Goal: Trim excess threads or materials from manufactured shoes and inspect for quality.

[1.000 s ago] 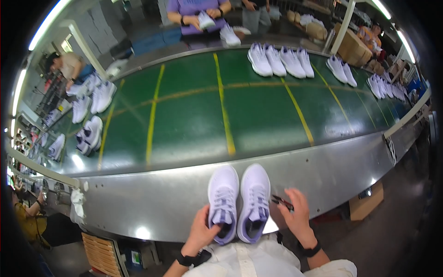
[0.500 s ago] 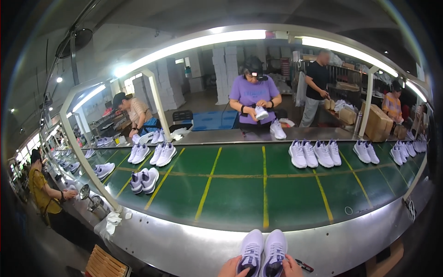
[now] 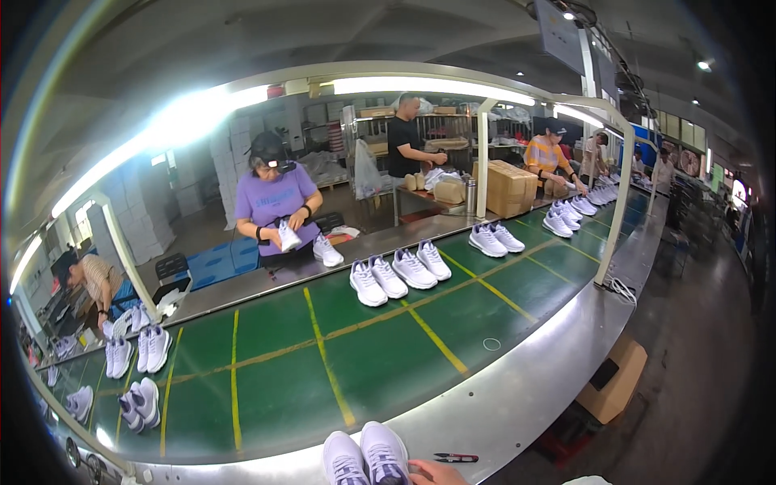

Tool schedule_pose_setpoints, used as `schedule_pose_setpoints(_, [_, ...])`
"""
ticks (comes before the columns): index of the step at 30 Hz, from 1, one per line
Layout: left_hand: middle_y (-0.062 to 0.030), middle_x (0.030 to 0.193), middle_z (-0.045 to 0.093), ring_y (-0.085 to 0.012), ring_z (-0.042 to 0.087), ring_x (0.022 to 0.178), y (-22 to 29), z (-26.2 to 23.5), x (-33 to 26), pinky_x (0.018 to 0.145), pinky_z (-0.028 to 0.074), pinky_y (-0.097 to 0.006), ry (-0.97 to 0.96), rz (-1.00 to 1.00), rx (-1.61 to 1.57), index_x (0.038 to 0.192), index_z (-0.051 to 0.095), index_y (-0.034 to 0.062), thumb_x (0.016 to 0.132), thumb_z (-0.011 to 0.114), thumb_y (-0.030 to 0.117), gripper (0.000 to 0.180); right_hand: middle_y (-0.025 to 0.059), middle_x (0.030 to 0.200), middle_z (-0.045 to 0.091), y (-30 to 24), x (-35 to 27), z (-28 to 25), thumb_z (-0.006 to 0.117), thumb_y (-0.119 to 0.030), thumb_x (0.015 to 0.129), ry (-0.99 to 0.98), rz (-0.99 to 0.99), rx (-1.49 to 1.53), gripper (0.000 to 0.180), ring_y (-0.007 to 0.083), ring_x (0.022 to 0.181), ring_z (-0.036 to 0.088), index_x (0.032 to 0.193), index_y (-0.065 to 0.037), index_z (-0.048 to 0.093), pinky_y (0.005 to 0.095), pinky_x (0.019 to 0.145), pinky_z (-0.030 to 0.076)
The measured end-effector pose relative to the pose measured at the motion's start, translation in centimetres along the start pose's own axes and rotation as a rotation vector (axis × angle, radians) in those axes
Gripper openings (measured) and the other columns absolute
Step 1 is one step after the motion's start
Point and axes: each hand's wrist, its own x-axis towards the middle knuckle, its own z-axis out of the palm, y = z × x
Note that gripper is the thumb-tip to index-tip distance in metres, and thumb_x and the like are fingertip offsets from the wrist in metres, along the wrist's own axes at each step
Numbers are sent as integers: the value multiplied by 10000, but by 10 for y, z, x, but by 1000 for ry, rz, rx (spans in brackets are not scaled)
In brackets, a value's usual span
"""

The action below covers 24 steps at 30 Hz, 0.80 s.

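A pair of pale lilac sneakers with white soles stands on the metal ledge at the bottom of the view, toes pointing away from me. The left sneaker and the right sneaker touch side by side, and their heels are cut off by the lower edge. My right hand is at the right sneaker's outer side, fingers against it, only partly showing. My left hand is out of view. Thread snips, black and red, lie on the ledge just beyond my right hand.
A green conveyor belt with yellow lines carries several sneaker pairs. Opposite, a person in purple holds a sneaker. White frame posts rise from the belt's sides. A cardboard box is below the ledge at right.
My view has swung to the right, so the belt and people appear farther left. My left hand, earlier on the left sneaker, has left the view; my right hand stays by the right sneaker.
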Motion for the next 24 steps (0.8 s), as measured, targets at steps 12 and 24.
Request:
schedule_pose_setpoints(12, [-248, 1005, 652, -390, 619, 967, -96, -73, 122, 830, 497, -459, 2, -210, 184, 1058, 621, 24, 754, 737, 393, 492, 126, 1175, 596, 56, -19, -32, 606, -168, 818, 304, -373, -581, 282, 352, 1109, 529, 1090, -99, 637, 489, 928, 415])
schedule_pose_setpoints(24, [-292, 1319, 461, -408, 521, 1140, -153, -30, 181, 920, 435, -462, 511, 36, 524, 1185, 529, 14, 670, 772, 175, 592, 117, 1217, 591, 64, -16, -40, 563, -138, 841, 315, -325, -532, 306, 351, 1094, 534, 1138, -124, 638, 491, 927, 411])
